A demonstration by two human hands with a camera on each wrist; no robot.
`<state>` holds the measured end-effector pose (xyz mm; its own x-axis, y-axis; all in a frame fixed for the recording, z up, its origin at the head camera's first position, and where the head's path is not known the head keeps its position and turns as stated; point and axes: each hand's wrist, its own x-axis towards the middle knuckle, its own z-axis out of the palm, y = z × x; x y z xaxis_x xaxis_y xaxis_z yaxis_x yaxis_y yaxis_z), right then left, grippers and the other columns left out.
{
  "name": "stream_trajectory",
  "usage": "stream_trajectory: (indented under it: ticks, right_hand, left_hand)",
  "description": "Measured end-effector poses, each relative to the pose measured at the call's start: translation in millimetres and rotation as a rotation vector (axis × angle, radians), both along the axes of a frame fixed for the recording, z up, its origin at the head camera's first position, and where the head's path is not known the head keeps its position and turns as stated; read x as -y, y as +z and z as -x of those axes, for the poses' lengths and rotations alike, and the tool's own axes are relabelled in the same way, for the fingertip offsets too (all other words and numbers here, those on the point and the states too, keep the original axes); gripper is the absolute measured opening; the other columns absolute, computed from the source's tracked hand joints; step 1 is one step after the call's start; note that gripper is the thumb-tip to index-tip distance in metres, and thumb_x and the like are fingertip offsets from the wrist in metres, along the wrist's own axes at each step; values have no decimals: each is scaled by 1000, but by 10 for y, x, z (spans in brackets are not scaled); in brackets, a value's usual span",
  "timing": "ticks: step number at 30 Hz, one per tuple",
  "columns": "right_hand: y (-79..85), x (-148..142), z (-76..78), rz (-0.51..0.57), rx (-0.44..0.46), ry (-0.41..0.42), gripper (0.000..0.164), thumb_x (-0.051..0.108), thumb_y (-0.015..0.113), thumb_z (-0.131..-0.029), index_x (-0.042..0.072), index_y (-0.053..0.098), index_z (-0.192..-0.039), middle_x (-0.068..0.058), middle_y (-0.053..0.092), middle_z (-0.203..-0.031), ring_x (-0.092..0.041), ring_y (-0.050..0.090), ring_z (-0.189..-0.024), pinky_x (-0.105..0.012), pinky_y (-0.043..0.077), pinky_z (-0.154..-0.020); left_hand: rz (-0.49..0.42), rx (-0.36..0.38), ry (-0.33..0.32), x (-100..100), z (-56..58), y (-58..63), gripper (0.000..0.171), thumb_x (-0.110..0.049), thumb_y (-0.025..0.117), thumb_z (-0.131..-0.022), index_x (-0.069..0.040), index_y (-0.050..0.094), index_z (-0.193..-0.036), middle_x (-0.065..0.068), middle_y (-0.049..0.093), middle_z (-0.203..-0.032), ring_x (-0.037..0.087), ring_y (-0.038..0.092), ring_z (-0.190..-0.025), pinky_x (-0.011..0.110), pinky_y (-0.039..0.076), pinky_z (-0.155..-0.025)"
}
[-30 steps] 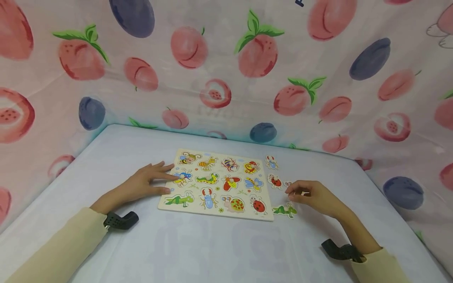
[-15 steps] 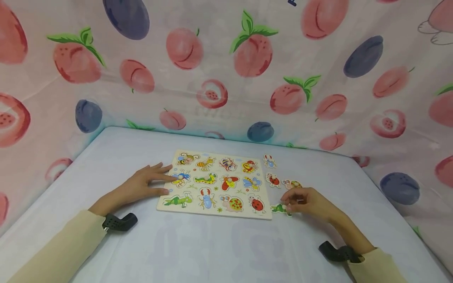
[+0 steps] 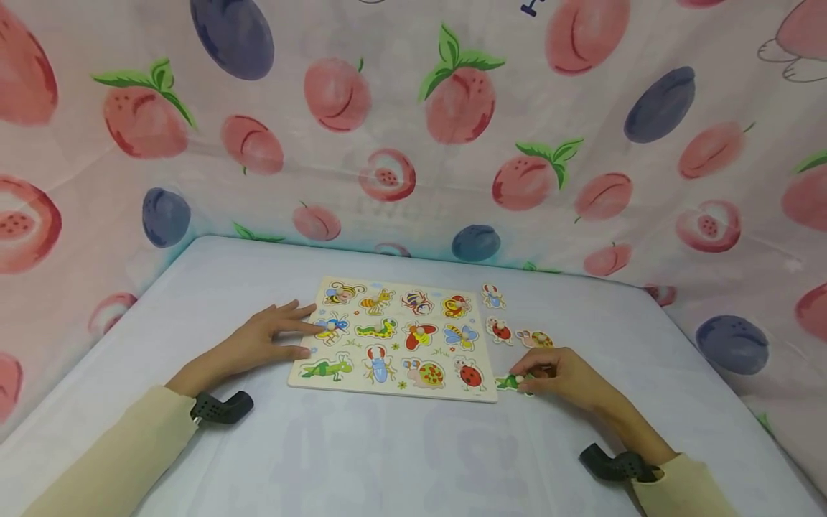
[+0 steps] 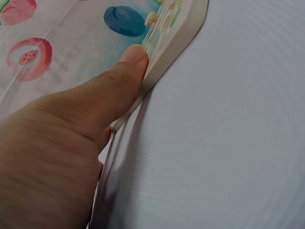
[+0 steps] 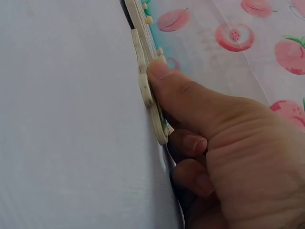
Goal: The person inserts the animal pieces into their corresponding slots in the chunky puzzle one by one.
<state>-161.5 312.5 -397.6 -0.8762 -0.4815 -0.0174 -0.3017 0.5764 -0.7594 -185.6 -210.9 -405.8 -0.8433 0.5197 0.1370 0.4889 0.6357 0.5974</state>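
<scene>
A wooden peg puzzle board [image 3: 381, 388] with several printed insects lies flat on the table. My left hand [image 3: 261, 337] rests on its left edge, fingers extended over the surface; in the left wrist view the thumb [image 4: 128, 67] lies along the board's rim. Just off the board's lower right corner is a green grasshopper puzzle piece [image 3: 506, 383]. My right hand [image 3: 568, 377] pinches its small knob between thumb and fingers, partly covering the piece. From the right wrist side, the thumb [image 5: 178, 88] sits over the edge of that piece.
Loose puzzle pieces lie right of the board: a stag beetle [image 3: 493, 296], a ladybug [image 3: 500, 331] and a snail [image 3: 535, 338], the last just beyond my right hand. White cloth [image 3: 362, 459] covers the table. A fruit-print sheet [image 3: 400, 93] hangs behind.
My right hand has moved down and slightly left from beside the snail piece onto the grasshopper piece, uncovering the snail. My left hand stays on the board's edge.
</scene>
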Motion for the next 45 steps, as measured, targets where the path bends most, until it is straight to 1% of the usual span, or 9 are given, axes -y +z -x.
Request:
stream_trajectory:
  ticks: [4,8,13,16,21,26,32,36,45]
  right_hand:
    - [11,26,-12,-31,-3,-35,18,26,79,-79,20,74,-95,3,69,-94,-15,53,-80,-22,46,-65]
    - [49,67,-39,-58,-7,-58,15,23,79,-79,19,74,-93,5,69,-91,-13,52,-77,-22,46,-63]
    - [164,144,-106,-63,-47,-30,12,10,76,-82,13,75,-93,0,69,-90,-13,53,-76,-22,46,-62]
    - [187,154,-115,-75,-76,-10,11,6,74,-83,11,75,-92,-1,69,-89,-13,54,-75,-23,46,-62]
    - [90,79,-47,-107,-80,-6,11,13,73,-84,20,74,-93,7,68,-90,-12,55,-78,-22,48,-65]
    - [38,30,-2,-106,-78,17,9,20,74,-85,24,73,-93,9,68,-91,-13,57,-81,-24,49,-69]
    - [67,40,-4,-128,-109,52,10,20,72,-86,26,73,-94,9,67,-91,-13,56,-82,-23,49,-71]
    - [94,51,-13,-133,-136,67,11,19,72,-86,25,72,-95,9,66,-91,-13,55,-81,-23,48,-68]
    - [110,44,-16,-168,-158,61,12,20,71,-87,27,71,-96,10,64,-90,-13,53,-80,-23,45,-64]
  left_hand:
    - [-1,0,8,5,-1,-20,47,-44,71,-83,-26,65,-126,6,40,-149,39,17,-142,60,7,-111]
    - [0,8,14,9,-3,-25,47,-45,71,-83,-28,65,-126,5,39,-149,38,16,-142,60,7,-111]
    - [6,2,6,8,3,-14,47,-46,70,-83,-28,65,-127,5,39,-149,38,17,-142,60,8,-111]
    - [9,1,5,6,9,-8,48,-46,70,-83,-28,64,-127,5,39,-149,38,17,-142,60,8,-111]
    - [13,12,10,4,11,-5,48,-46,70,-83,-28,64,-127,3,38,-150,37,16,-142,60,7,-111]
    - [19,16,8,4,16,-2,48,-46,70,-83,-28,64,-128,4,38,-150,38,16,-142,62,7,-110]
    - [18,14,7,11,21,-9,48,-46,70,-83,-29,64,-127,4,39,-150,38,16,-142,62,7,-110]
    - [18,17,12,11,23,-5,48,-47,70,-83,-30,64,-127,3,39,-150,37,17,-142,62,7,-110]
    - [17,17,8,18,28,-23,48,-47,69,-83,-29,64,-128,4,38,-150,37,16,-142,62,7,-110]
